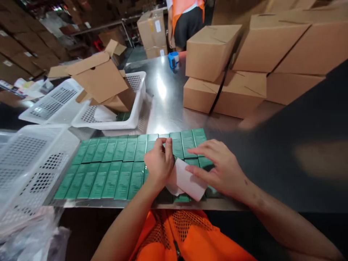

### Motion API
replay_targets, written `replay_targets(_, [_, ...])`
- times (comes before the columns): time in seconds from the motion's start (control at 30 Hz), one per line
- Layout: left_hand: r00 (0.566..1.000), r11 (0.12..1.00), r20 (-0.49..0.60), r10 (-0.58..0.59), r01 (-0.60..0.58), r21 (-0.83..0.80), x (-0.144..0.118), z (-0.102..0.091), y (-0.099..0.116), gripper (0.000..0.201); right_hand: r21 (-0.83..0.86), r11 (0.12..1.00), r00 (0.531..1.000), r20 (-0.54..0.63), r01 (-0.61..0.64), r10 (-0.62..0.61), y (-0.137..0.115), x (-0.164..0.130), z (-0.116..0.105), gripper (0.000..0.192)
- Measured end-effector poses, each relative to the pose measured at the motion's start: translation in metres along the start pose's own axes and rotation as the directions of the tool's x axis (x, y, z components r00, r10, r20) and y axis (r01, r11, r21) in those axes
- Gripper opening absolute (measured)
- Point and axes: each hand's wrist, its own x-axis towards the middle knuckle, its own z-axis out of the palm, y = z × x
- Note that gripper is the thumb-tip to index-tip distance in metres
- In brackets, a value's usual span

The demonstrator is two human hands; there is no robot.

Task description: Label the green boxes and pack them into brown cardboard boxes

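Two rows of small green boxes (112, 148) lie side by side along the front of the metal table. Over the right part of these rows, my left hand (160, 161) is closed, thumb up, with white paper (190, 179) coming out from beneath it. The paper looks like a folded strip or a small stack of labels; its end inside the hand is hidden. My right hand (221, 168) is open just to the right, fingers apart. Its thumb reaches the paper's upper edge, and whether it presses on it I cannot tell.
White perforated baskets (138, 105) stand at the left, one holding an opened cardboard box (100, 78). Strapped cartons (241, 87) are stacked at the back right. A blue tape dispenser (173, 59) sits at the far edge. Beyond it stands a person (187, 21) in an orange vest.
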Motion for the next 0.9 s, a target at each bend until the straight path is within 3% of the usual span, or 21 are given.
replay_targets(0.07, [0.998,0.996,0.051,0.021,-0.017,-0.082,-0.002,-0.001,-0.001,0.035,-0.073,0.993,0.995,0.062,0.089,-0.084,-0.017,-0.001,0.008,0.031])
replay_targets(0.17, [0.981,0.952,0.193,0.027,0.033,-0.303,0.000,-0.005,-0.005,0.043,-0.139,0.983,0.992,0.063,0.117,-0.109,-0.019,0.000,0.024,0.023])
replay_targets(0.3, [0.919,0.814,0.393,-0.034,0.254,-0.523,0.009,-0.015,-0.015,0.034,-0.153,0.973,0.984,0.006,0.175,-0.176,-0.008,0.002,0.036,0.012])
replay_targets(0.37, [0.874,0.736,0.481,-0.064,0.367,-0.569,0.013,-0.021,-0.020,0.022,-0.151,0.956,0.966,-0.029,0.250,-0.258,-0.005,0.003,0.039,0.015])
replay_targets(0.43, [0.843,0.683,0.534,-0.059,0.425,-0.595,0.016,-0.027,-0.023,0.026,-0.147,0.932,0.939,-0.043,0.331,-0.341,-0.004,0.005,0.041,0.021])
replay_targets(0.6, [0.824,0.622,0.565,0.039,0.423,-0.659,0.016,-0.041,-0.029,0.035,-0.167,0.859,0.869,-0.023,0.484,-0.494,-0.008,0.010,0.045,0.019])
replay_targets(0.8, [0.809,0.552,0.576,0.120,0.427,-0.716,0.005,-0.058,-0.034,0.050,-0.114,0.811,0.816,-0.004,0.573,-0.578,-0.011,0.015,0.051,0.015])
replay_targets(0.83, [0.818,0.559,0.561,0.128,0.408,-0.722,0.003,-0.060,-0.035,0.052,-0.114,0.806,0.811,-0.007,0.581,-0.585,-0.013,0.016,0.054,0.014])
replay_targets(0.9, [0.875,0.589,0.475,0.094,0.336,-0.735,0.001,-0.066,-0.040,0.047,-0.112,0.795,0.801,0.012,0.596,-0.599,-0.020,0.019,0.058,0.013])
